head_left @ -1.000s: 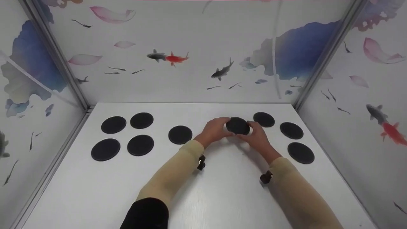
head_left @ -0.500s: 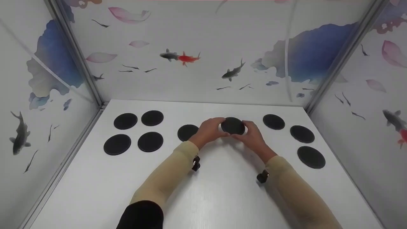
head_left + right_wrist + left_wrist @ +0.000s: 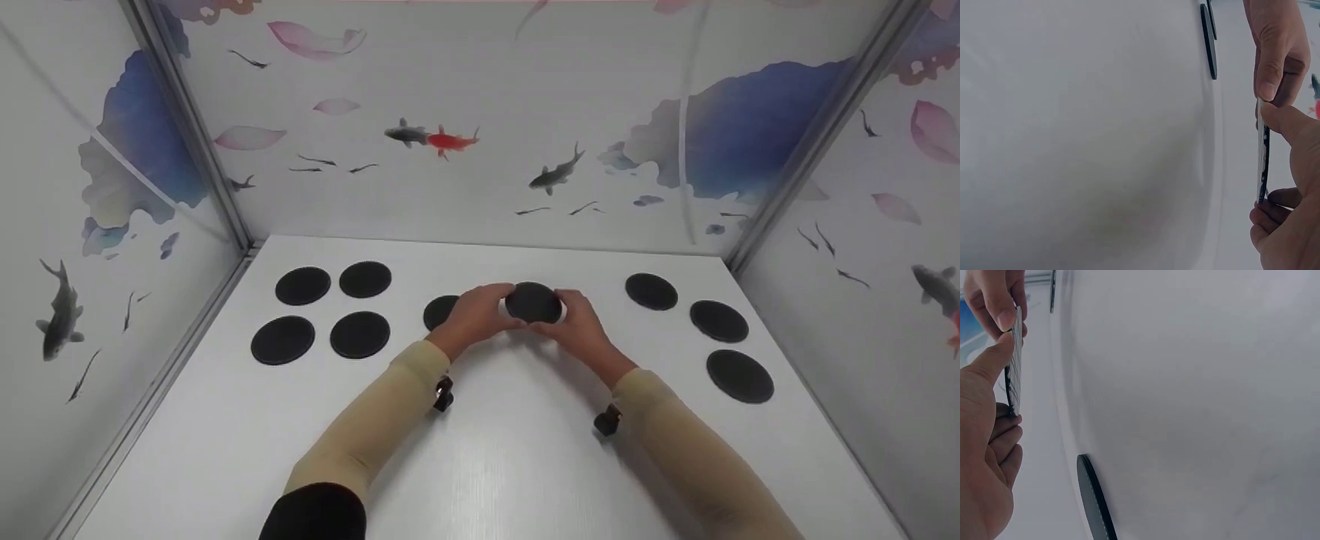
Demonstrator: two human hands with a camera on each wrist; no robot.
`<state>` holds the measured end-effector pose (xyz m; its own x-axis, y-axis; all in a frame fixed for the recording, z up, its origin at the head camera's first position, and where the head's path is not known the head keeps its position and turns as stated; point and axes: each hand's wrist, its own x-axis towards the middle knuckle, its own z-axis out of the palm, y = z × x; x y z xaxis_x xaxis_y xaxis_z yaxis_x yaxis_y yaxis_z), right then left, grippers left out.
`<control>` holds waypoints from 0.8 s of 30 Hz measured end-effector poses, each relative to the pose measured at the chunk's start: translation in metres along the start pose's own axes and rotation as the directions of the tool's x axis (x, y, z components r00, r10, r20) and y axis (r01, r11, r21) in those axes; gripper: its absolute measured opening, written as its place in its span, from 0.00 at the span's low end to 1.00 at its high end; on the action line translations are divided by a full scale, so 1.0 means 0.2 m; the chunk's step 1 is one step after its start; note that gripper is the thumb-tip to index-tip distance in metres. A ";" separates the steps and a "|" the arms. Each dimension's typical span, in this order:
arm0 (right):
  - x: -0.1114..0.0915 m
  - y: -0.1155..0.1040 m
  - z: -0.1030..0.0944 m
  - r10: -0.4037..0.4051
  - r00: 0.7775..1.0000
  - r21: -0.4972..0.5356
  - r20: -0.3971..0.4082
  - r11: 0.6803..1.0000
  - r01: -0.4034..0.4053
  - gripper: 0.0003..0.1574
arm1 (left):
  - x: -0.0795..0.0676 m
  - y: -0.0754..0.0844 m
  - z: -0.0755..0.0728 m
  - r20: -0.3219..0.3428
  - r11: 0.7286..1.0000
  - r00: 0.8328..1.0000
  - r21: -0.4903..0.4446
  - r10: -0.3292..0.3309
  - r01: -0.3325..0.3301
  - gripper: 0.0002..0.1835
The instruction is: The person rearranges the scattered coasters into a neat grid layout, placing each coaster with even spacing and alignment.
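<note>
Both hands hold one round black coaster (image 3: 533,303) a little above the white table. My left hand (image 3: 476,315) pinches its left edge between thumb and fingers, and my right hand (image 3: 581,326) does the same at the right edge. White shows at both sides of the black top. Seen edge-on in the left wrist view, the coaster (image 3: 1014,365) has a pale, streaked underside; the two thumbs nearly meet at its near edge. Another black coaster (image 3: 437,312) lies just beyond my left wrist, partly hidden by the hand.
Several black coasters lie flat at the left of the table, among them a front one (image 3: 283,340). Three more lie at the right, the nearest a large-looking coaster (image 3: 739,376). Panels printed with fish, such as the back wall (image 3: 480,195), enclose the table (image 3: 480,465).
Both hands have moved left with the held coaster, away from the right-hand coasters. My left hand now partly covers the middle coaster. The head view has turned slightly left.
</note>
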<state>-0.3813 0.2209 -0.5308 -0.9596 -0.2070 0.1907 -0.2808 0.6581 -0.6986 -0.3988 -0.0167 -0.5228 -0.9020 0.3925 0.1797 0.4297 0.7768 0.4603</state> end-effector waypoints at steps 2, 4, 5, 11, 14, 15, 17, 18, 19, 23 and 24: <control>0.00 -0.01 0.02 -0.005 1.000 -0.003 0.003 1.000 0.005 0.50 | -0.01 -0.01 -0.01 0.000 1.000 1.000 -0.003 -0.010 0.010 0.42; 0.00 -0.03 0.03 -0.013 1.000 -0.004 0.004 1.000 0.013 0.50 | -0.03 -0.03 -0.02 0.002 1.000 1.000 0.000 -0.022 0.022 0.43; 0.00 -0.03 0.04 -0.013 1.000 -0.006 0.007 1.000 0.013 0.50 | -0.03 -0.03 -0.02 0.004 1.000 1.000 0.000 -0.027 0.027 0.43; 0.01 -0.07 0.08 -0.008 1.000 -0.008 0.023 1.000 0.008 0.50 | -0.07 -0.07 -0.04 0.007 0.999 0.999 -0.011 -0.043 0.043 0.42; 0.02 -0.08 0.10 -0.017 1.000 -0.009 0.025 1.000 0.018 0.49 | -0.09 -0.09 -0.06 -0.005 0.999 0.999 -0.022 -0.032 0.032 0.42; 0.02 -0.09 0.11 -0.022 0.999 -0.011 0.025 1.000 0.023 0.49 | -0.10 -0.10 -0.06 -0.011 0.999 1.000 -0.026 -0.029 0.029 0.41; 0.02 -0.10 0.12 -0.028 0.999 -0.015 0.030 0.999 0.029 0.49 | -0.11 -0.11 -0.07 -0.019 0.999 1.000 -0.031 -0.024 0.024 0.41; 0.02 -0.11 0.13 -0.029 0.999 -0.019 0.031 0.999 0.030 0.49 | -0.11 -0.12 -0.07 -0.022 0.999 1.000 -0.032 -0.022 0.021 0.40; 0.02 -0.11 0.13 -0.029 0.999 -0.017 0.033 0.999 0.030 0.49 | -0.12 -0.13 -0.07 -0.022 0.999 1.000 -0.033 -0.023 0.022 0.40; 0.03 -0.12 0.16 -0.022 0.999 -0.013 0.038 1.000 0.023 0.48 | -0.14 -0.15 -0.07 -0.012 0.999 0.999 -0.035 -0.038 0.037 0.40; 0.03 -0.12 0.17 -0.020 0.999 -0.012 0.038 1.000 0.021 0.48 | -0.14 -0.16 -0.07 -0.009 0.998 0.999 -0.036 -0.042 0.042 0.40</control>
<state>-0.3797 0.1799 -0.5358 -0.9523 -0.2476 0.1783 -0.3006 0.6625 -0.6861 -0.3878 -0.0592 -0.5295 -0.9195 0.3554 0.1678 0.3901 0.7744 0.4982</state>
